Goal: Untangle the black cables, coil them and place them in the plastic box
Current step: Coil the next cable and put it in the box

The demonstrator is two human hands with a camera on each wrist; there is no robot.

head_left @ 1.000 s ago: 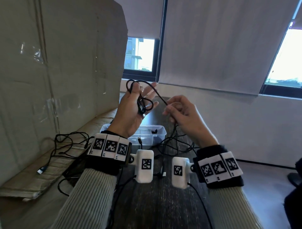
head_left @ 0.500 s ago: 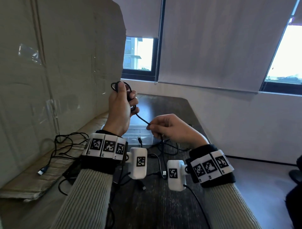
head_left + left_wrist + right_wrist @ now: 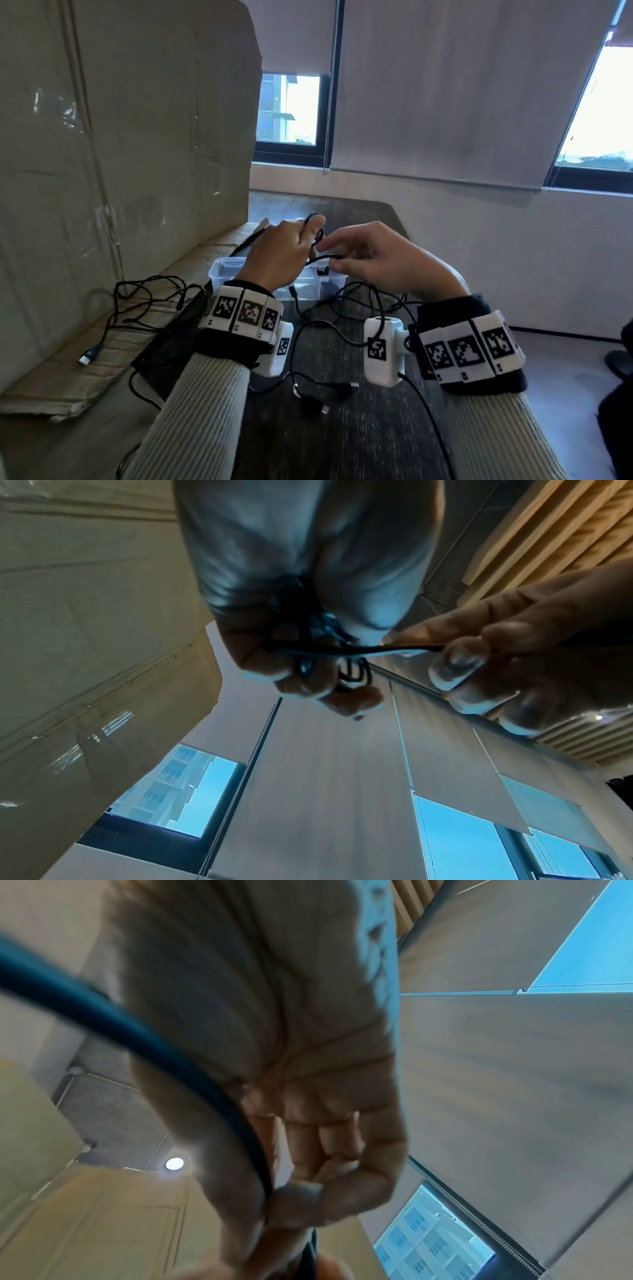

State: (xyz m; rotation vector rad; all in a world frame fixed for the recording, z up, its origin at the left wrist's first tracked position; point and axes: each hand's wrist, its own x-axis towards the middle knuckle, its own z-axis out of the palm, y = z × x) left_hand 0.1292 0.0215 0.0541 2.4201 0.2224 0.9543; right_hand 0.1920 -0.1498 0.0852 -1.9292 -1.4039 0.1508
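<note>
My left hand [image 3: 291, 246] grips a small coil of black cable [image 3: 317, 236] just above the clear plastic box [image 3: 226, 270] on the dark table. In the left wrist view the coil [image 3: 308, 653] sits inside the curled fingers. My right hand [image 3: 346, 255] pinches the free strand [image 3: 325, 257] that runs out of the coil, thumb against forefinger; the same strand [image 3: 394, 650] shows in the left wrist view. In the right wrist view the cable [image 3: 137, 1047] passes under the thumb. The box holds a dark item near its right end.
More black cables [image 3: 342, 308] lie tangled on the table in front of the box. Another cable with a USB plug [image 3: 89, 356] lies on flattened cardboard at the left. A tall cardboard sheet [image 3: 120, 154] stands along the left side. A white wall runs behind the table.
Both hands have come down from chest height to just above the box. The left hand closed round the coil, and the right hand moved in close to it along the strand.
</note>
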